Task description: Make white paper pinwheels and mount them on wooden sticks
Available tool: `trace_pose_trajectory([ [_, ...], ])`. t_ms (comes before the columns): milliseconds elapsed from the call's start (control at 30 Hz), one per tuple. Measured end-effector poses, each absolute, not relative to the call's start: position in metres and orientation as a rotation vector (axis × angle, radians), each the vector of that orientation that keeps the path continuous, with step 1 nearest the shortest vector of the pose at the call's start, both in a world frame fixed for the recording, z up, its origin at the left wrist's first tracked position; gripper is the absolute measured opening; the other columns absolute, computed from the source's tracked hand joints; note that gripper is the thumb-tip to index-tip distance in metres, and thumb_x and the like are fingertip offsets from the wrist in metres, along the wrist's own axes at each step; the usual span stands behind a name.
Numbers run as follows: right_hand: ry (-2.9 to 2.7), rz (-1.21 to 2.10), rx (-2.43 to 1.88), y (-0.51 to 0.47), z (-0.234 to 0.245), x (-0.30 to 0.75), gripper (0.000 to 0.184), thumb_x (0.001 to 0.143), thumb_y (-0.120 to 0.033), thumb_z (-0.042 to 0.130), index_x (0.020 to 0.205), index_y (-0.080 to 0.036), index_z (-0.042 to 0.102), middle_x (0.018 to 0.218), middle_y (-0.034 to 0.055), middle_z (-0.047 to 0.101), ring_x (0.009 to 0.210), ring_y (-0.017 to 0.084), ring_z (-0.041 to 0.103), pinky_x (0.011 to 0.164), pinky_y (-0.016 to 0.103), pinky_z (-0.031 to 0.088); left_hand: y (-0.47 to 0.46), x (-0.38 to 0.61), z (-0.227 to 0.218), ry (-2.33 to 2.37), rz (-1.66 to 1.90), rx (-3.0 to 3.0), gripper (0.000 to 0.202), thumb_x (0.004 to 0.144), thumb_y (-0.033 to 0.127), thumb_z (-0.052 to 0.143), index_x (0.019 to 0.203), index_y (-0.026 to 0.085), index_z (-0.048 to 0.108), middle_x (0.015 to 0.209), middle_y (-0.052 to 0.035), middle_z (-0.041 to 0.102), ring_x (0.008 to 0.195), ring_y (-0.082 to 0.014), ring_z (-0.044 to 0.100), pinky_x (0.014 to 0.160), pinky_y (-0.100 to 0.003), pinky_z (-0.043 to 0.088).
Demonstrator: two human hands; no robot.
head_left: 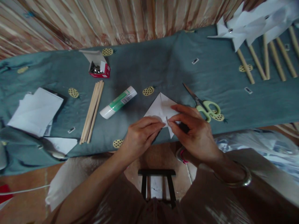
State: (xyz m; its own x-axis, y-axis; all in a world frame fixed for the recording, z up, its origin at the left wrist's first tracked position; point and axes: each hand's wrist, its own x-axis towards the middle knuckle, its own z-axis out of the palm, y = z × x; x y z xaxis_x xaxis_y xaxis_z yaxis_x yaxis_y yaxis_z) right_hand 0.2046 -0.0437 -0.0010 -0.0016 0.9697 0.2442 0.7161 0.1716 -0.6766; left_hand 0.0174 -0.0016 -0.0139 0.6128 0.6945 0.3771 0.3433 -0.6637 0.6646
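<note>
A folded white paper piece lies at the near edge of the table covered by a teal cloth. My left hand pinches the paper's centre from the left, fingers closed. My right hand pinches the same spot from the right, fingertips meeting the left ones. Green-handled scissors lie just right of the paper. A glue stick lies on its side to the left.
A bundle of wooden sticks lies left of the glue, a small red box of pins behind it. White paper sheets sit at far left. Finished paper pinwheels on sticks lie at the far right. A black stool stands below.
</note>
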Motion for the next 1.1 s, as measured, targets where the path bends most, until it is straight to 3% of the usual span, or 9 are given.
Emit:
trace_pose_trajectory([
  [600, -1.797, 0.454, -1.593, -0.0445, -0.0012, 0.2057, 0.010, 0.085, -0.018, 0.058, 0.084, -0.018, 0.068, 0.117, 0.0133, 0.067, 0.111, 0.027, 0.060, 0.095, 0.046, 0.049, 0.0015, 0.0187, -0.0140, 0.782, 0.791, 2.348, 0.019, 0.091, 0.014, 0.055, 0.105, 0.015, 0.068, 0.098, -0.0090, 0.068, 0.095, -0.0170, 0.063, 0.080, -0.032, 0.056],
  [1100, -1.948, 0.370, -1.507, -0.0470, -0.0061, 0.2074, 0.026, 0.089, -0.015, 0.048, 0.106, -0.020, 0.068, 0.126, 0.0122, 0.061, 0.117, 0.028, 0.055, 0.099, 0.049, 0.047, 0.0012, 0.0186, -0.0116, 0.797, 0.758, 2.345, 0.020, 0.092, 0.015, 0.054, 0.105, 0.015, 0.068, 0.100, -0.0097, 0.068, 0.096, -0.0176, 0.064, 0.082, -0.032, 0.056],
])
